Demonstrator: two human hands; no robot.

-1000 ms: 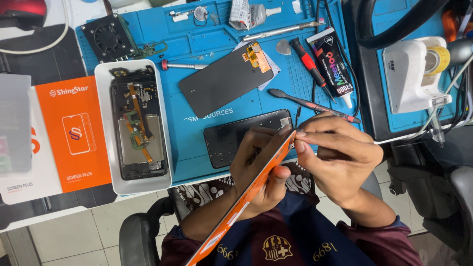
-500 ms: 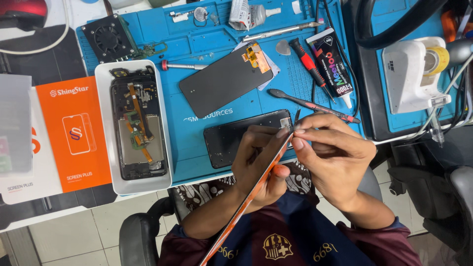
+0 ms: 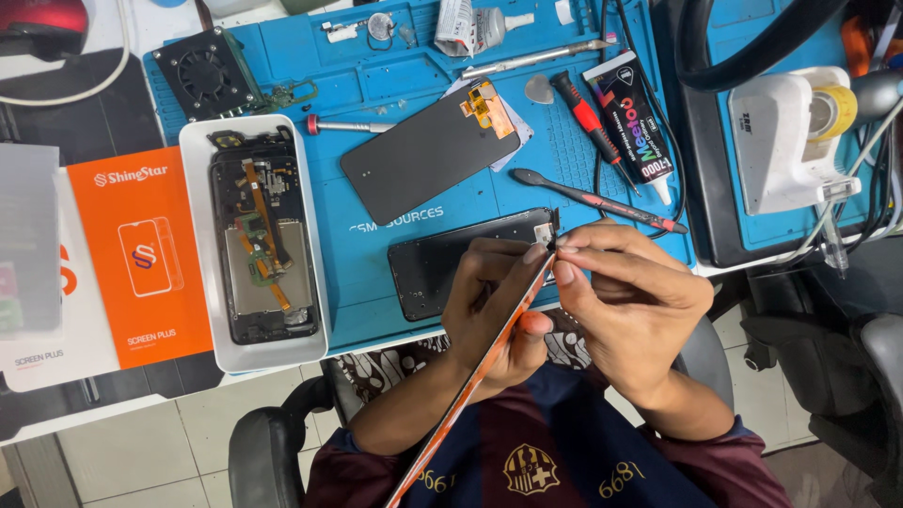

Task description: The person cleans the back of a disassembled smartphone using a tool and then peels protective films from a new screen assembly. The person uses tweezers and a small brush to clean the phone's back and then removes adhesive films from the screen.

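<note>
My left hand (image 3: pixel 494 310) grips a thin flat panel with an orange face (image 3: pixel 470 386), held edge-on and slanting down toward my lap. My right hand (image 3: pixel 630 301) pinches the panel's upper corner with thumb and forefinger, near a black phone screen (image 3: pixel 433 268) lying on the blue work mat (image 3: pixel 367 310). A second black screen with an orange flex cable (image 3: pixel 428 150) lies further back on the mat.
A white tray (image 3: pixel 202 353) holds an opened phone body (image 3: pixel 259 245). An orange box (image 3: pixel 141 254) lies left of it. A small fan (image 3: pixel 202 75), screwdrivers (image 3: pixel 588 118), a spudger (image 3: pixel 593 198), a glue tube (image 3: pixel 635 122) and a white tape dispenser (image 3: pixel 785 141) sit around.
The orange panel has turned more edge-on, showing less of its face. Both hands stay at its upper corner with slight finger shifts.
</note>
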